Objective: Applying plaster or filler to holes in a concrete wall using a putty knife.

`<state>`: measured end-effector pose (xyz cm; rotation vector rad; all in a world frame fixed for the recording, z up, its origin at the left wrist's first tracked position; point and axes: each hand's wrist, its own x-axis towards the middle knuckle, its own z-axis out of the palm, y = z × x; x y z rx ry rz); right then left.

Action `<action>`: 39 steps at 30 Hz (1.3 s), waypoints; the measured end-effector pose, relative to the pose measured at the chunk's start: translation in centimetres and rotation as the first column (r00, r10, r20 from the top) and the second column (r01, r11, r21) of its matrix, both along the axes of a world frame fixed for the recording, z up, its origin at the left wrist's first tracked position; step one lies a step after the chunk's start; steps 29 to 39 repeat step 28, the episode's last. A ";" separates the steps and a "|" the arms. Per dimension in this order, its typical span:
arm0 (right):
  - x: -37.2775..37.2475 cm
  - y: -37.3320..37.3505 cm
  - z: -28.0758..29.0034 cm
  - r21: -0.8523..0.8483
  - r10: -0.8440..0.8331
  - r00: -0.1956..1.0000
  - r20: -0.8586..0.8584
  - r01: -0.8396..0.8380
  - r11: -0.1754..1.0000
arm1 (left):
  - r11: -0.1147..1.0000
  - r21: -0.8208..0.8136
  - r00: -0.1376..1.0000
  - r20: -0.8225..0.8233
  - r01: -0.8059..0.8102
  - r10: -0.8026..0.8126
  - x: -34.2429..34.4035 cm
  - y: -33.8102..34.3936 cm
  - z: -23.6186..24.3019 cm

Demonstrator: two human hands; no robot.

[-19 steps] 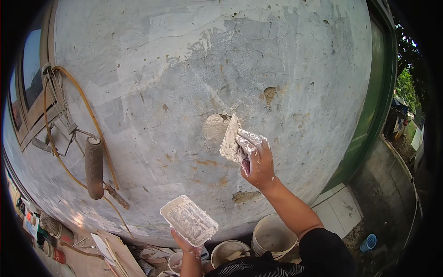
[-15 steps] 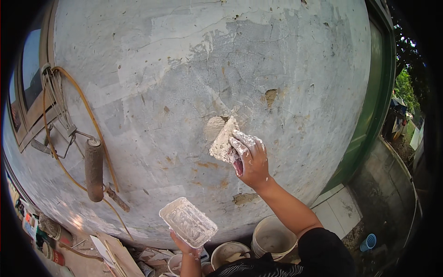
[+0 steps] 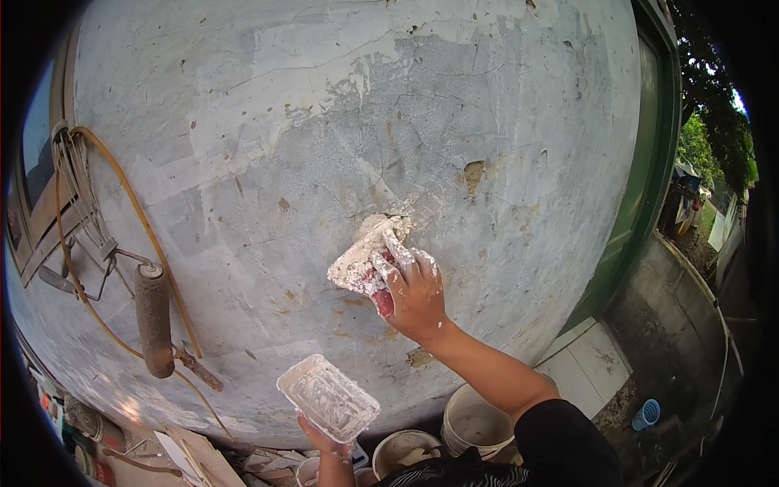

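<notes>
My right hand (image 3: pixel 412 288) is closed on a putty knife (image 3: pixel 361 261) with a red handle, its broad blade coated in off-white filler. The blade lies against the grey, cracked wall (image 3: pixel 276 203), over a patch of fresh filler that it largely hides. White paste covers my right fingers. Lower down, my left hand (image 3: pixel 326 438) grips a shallow rectangular plastic tub (image 3: pixel 329 398) by its underside. Filler is smeared over the inside of the tub, which is tilted so that its inside shows.
A paint roller (image 3: pixel 154 325) and a looped orange hose (image 3: pixel 134 187) hang on the left. Buckets (image 3: pixel 475 422) stand at the wall's foot beside boards (image 3: pixel 195 458). To the right are a green door (image 3: pixel 629 227) and a blue plastic basket (image 3: pixel 647 415).
My right hand has drawn the putty knife left and slightly down along the wall, and its blade now covers more of the filler patch. The left hand still holds the tub nearly in place.
</notes>
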<state>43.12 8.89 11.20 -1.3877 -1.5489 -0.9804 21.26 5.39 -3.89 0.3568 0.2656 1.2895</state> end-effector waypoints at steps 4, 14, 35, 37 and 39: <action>-0.4 -0.6 -1.2 -0.083 -0.013 1.000 0.027 0.015 0.996 | 0.999 -0.031 1.000 -0.006 -0.013 0.013 -0.2 0.5 -0.5; 1.7 -4.3 0.4 0.089 0.043 0.999 0.007 -0.043 0.995 | 0.997 -0.070 1.000 0.002 -0.020 0.020 -0.6 0.8 -1.2; -1.5 -0.4 -0.5 -0.014 -0.085 0.995 -0.047 0.084 0.996 | 0.996 -0.084 1.000 0.007 -0.005 0.006 -0.5 0.8 -1.5; -1.5 -0.4 -0.5 -0.014 -0.085 0.995 -0.047 0.084 0.996 | 0.996 -0.084 1.000 0.007 -0.005 0.006 -0.5 0.8 -1.5; -1.5 -0.4 -0.5 -0.014 -0.085 0.995 -0.047 0.084 0.996 | 0.996 -0.084 1.000 0.007 -0.005 0.006 -0.5 0.8 -1.5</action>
